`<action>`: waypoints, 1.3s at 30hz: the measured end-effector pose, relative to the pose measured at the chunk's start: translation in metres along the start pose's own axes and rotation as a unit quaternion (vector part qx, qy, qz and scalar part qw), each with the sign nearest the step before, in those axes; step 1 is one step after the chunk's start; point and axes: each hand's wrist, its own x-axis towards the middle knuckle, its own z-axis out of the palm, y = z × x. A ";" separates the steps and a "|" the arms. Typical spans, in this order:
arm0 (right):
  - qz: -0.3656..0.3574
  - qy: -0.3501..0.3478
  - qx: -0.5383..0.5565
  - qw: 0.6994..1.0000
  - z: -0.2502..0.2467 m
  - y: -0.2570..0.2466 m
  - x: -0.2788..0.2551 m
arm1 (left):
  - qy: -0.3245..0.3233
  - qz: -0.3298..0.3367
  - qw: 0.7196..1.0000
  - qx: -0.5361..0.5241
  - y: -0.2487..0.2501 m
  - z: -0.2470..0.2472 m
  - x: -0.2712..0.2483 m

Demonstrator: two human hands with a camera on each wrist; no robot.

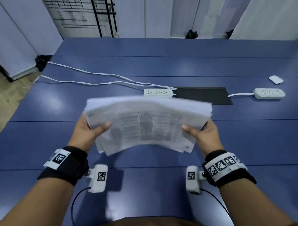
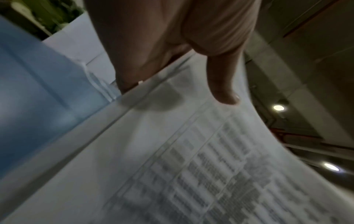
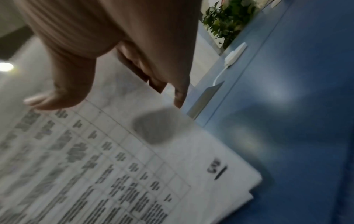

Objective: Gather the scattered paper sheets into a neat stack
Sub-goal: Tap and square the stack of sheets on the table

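Blue table [image 1: 247, 145] underneath — both hands hold the paper stack [image 1: 144, 124] above its near middle: left hand [image 1: 88, 128] grips the left edge, right hand [image 1: 204, 133] the right, thumbs on top.

Only legible mark: "13"-like no. at corner of top sheet [image 3: 216, 168]; table print blurred.

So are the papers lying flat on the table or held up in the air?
Held up. Both hands, left hand and right hand, grip the paper stack by its sides above the blue table, and it bows upward in the middle.
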 end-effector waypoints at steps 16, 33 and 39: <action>0.056 -0.124 -0.018 0.991 -0.021 0.003 -0.002 | -0.064 -0.048 0.994 -0.073 -0.028 0.000 0.006; 0.034 -0.105 -0.036 0.993 -0.007 -0.007 -0.002 | -0.076 -0.034 0.996 0.011 -0.019 0.000 0.017; 0.011 -0.092 -0.041 0.995 -0.006 -0.022 0.007 | -0.067 -0.024 0.997 0.008 -0.010 -0.002 0.023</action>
